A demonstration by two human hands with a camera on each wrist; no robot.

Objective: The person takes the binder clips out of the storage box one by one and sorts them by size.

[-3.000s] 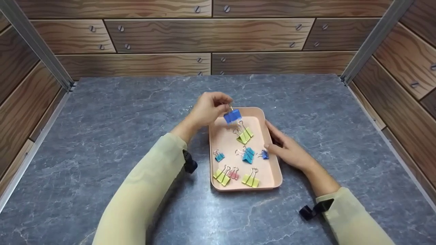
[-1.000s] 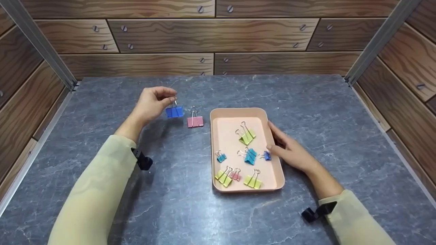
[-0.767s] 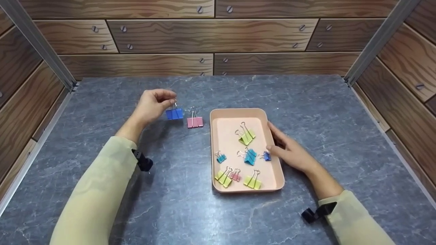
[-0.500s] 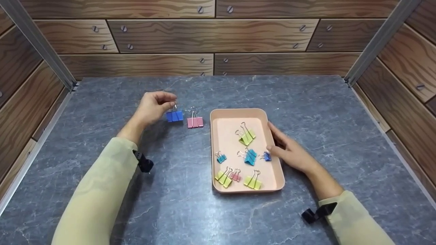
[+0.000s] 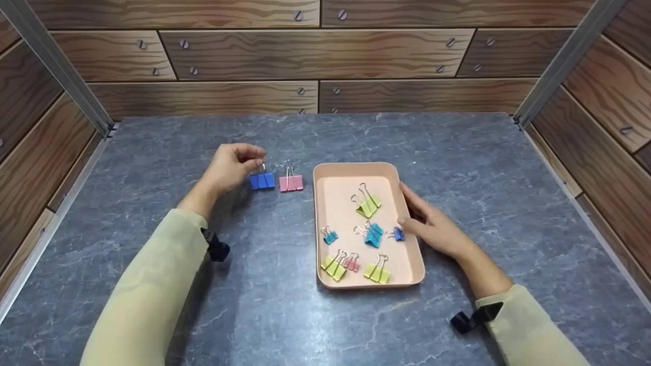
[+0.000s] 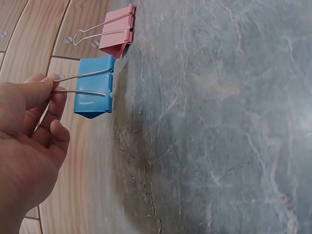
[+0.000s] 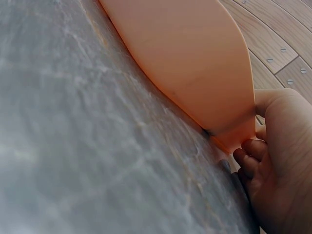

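Left of centre, the left hand point(image 5: 230, 165) pinches a blue clip point(image 5: 262, 181) by its handles point(image 6: 83, 91); just beside stands a pink clip point(image 5: 291, 184). Right of centre, a tray point(image 5: 336, 201) (seven clips point(image 5: 374, 234) inside) is gripped by the right hand point(image 5: 436, 229).

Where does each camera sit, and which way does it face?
Head: worn on the head, facing forward and down over the tray; sleeves, left hand and right hand show.
Left wrist: on that wrist, facing the large blue clip and large pink clip; the left hand shows.
Right wrist: on that wrist, facing the tray's outer wall; the right hand shows.
Shared: head and left wrist views both show those two clips.
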